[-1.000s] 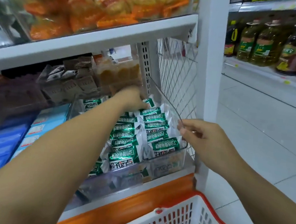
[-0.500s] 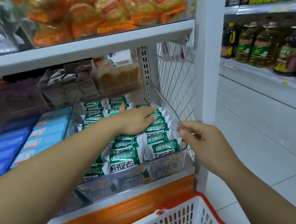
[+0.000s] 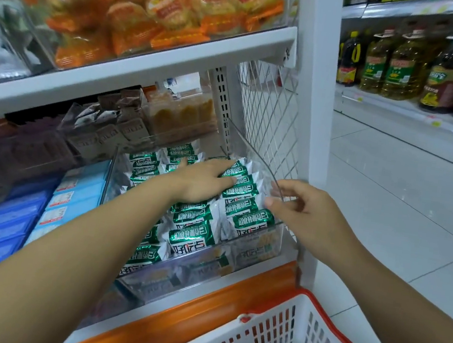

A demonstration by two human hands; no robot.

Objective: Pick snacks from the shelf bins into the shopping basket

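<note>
A clear plastic bin [image 3: 258, 247] on the lower shelf holds several green-and-white snack packets [image 3: 196, 236] in rows. My left hand [image 3: 207, 180] lies on the packets near the middle of the bin, fingers spread and mostly straight. I cannot see any packet lifted. My right hand [image 3: 301, 210] pinches the bin's curved right wall between thumb and fingers. The white shopping basket with a red rim [image 3: 325, 308] stands below the shelf at the bottom right, with something blue just showing inside.
Orange snack packs [image 3: 165, 10] fill the bin on the shelf above. Blue boxes [image 3: 11, 220] and brown packets [image 3: 110, 124] sit to the left and behind. A white wire mesh panel [image 3: 266, 119] closes the shelf's right end. Oil bottles [image 3: 400, 70] line a shelf across the aisle.
My left hand has drawn back from the rear of the bin to its middle and now lies flat on the packets. More rows of packets show behind it. My right hand stays on the bin wall.
</note>
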